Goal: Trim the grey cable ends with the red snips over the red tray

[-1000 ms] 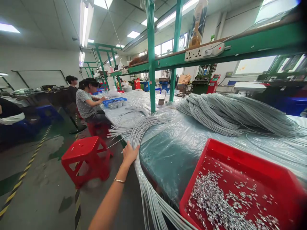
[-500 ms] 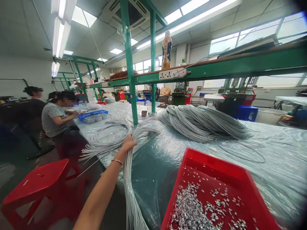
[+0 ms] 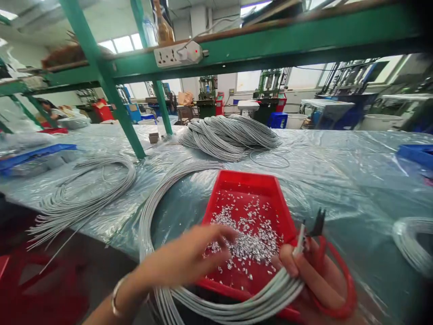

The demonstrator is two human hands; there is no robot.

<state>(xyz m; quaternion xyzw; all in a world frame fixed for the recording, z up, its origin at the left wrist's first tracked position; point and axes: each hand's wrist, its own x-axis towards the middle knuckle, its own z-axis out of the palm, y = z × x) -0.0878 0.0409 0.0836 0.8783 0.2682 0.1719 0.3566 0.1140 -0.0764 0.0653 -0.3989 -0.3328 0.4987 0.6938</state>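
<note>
My left hand (image 3: pixel 189 255), blurred by motion, hovers over the near left side of a red tray (image 3: pixel 283 198). Its fingers are apart, and I see nothing in them. Many small silvery metal pieces (image 3: pixel 250 243) lie scattered and heaped in the tray. At the lower right, my right hand (image 3: pixel 316 280) grips the end of a bundle of grey cables (image 3: pixel 146 219) between thumb and fingers. Red-handled pliers (image 3: pixel 347 280) sit in the same hand, their dark jaws pointing up. From there the bundle curves below the tray and around its left side onto the table.
A second cable bundle (image 3: pixel 126 176) lies on the left, with a large cable heap (image 3: pixel 230 135) behind the tray. A green shelf frame (image 3: pixel 118 108) stands over the plastic-covered table (image 3: pixel 338 180). Another coil (image 3: pixel 411 241) and a blue tray (image 3: pixel 417 155) are at the right.
My view has swung right and down. My left hand has let go of the cable bundle and come over the tray. My right hand, with cable end and pliers, has come into view.
</note>
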